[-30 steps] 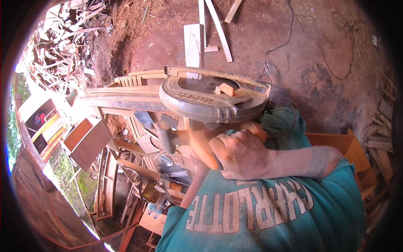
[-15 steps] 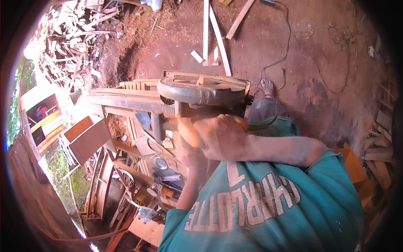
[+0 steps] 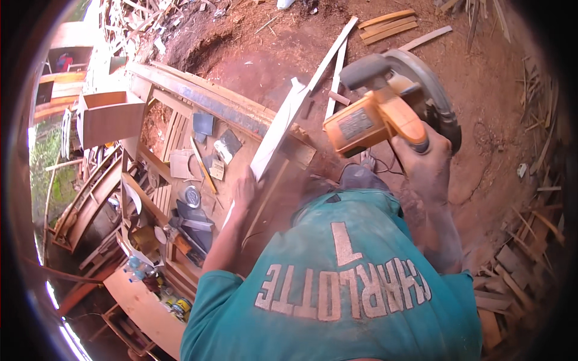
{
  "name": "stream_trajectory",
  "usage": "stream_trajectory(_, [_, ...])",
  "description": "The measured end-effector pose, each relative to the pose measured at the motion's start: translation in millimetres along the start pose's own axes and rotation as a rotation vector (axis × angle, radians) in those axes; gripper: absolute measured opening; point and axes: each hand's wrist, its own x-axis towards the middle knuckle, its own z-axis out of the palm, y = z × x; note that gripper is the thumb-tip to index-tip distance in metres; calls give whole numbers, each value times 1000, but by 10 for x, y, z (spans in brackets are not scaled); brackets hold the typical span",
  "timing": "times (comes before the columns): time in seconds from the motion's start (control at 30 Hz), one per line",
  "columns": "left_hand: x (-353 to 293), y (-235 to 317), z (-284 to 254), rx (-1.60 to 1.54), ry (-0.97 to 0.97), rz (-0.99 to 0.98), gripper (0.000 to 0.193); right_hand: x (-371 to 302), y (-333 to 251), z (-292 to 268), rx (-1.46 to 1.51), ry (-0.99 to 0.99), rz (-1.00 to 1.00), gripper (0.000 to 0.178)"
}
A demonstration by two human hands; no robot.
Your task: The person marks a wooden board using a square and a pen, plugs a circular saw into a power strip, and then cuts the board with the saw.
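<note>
In the air on the right, my right hand [image 3: 428, 157] is closed round the rear handle of an orange circular saw [image 3: 360, 125]. The saw's dark round guard faces away to the right, and it hangs apart from the wood. My left hand [image 3: 243, 191] grips the near part of a long, pale wooden board [image 3: 278, 133], its fingers partly hidden at the edge. This board slants across the workbench [image 3: 232, 169], its far end reaching past the bench edge.
On the bench lie a yellow pencil [image 3: 203, 165], sandpaper pieces [image 3: 227, 145] and a round metal disc [image 3: 191, 196]. An open wooden box [image 3: 111, 119] stands at left. Loose planks [image 3: 388, 27] lie on the dirt floor, and offcuts [image 3: 512, 265] are heaped at right.
The saw has swung from over the bench up to the right, now in my right hand alone. My left hand is now on the board, and the view has turned.
</note>
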Motion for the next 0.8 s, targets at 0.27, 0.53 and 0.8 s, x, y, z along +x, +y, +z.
stream_trajectory(0.27, [372, 462, -37, -143, 55, 58, 55, -157, 158, -196, -74, -63, 96, 25])
stream_trajectory(0.53, [-280, -433, -12, -187, 180, 109, 84, -404, -106, -35, 7, -237, 198, 28])
stream_trajectory(0.8, [-987, -1250, 220, 4, 46, -91, 71, -531, -233, 347, 58, -446, -57, 23])
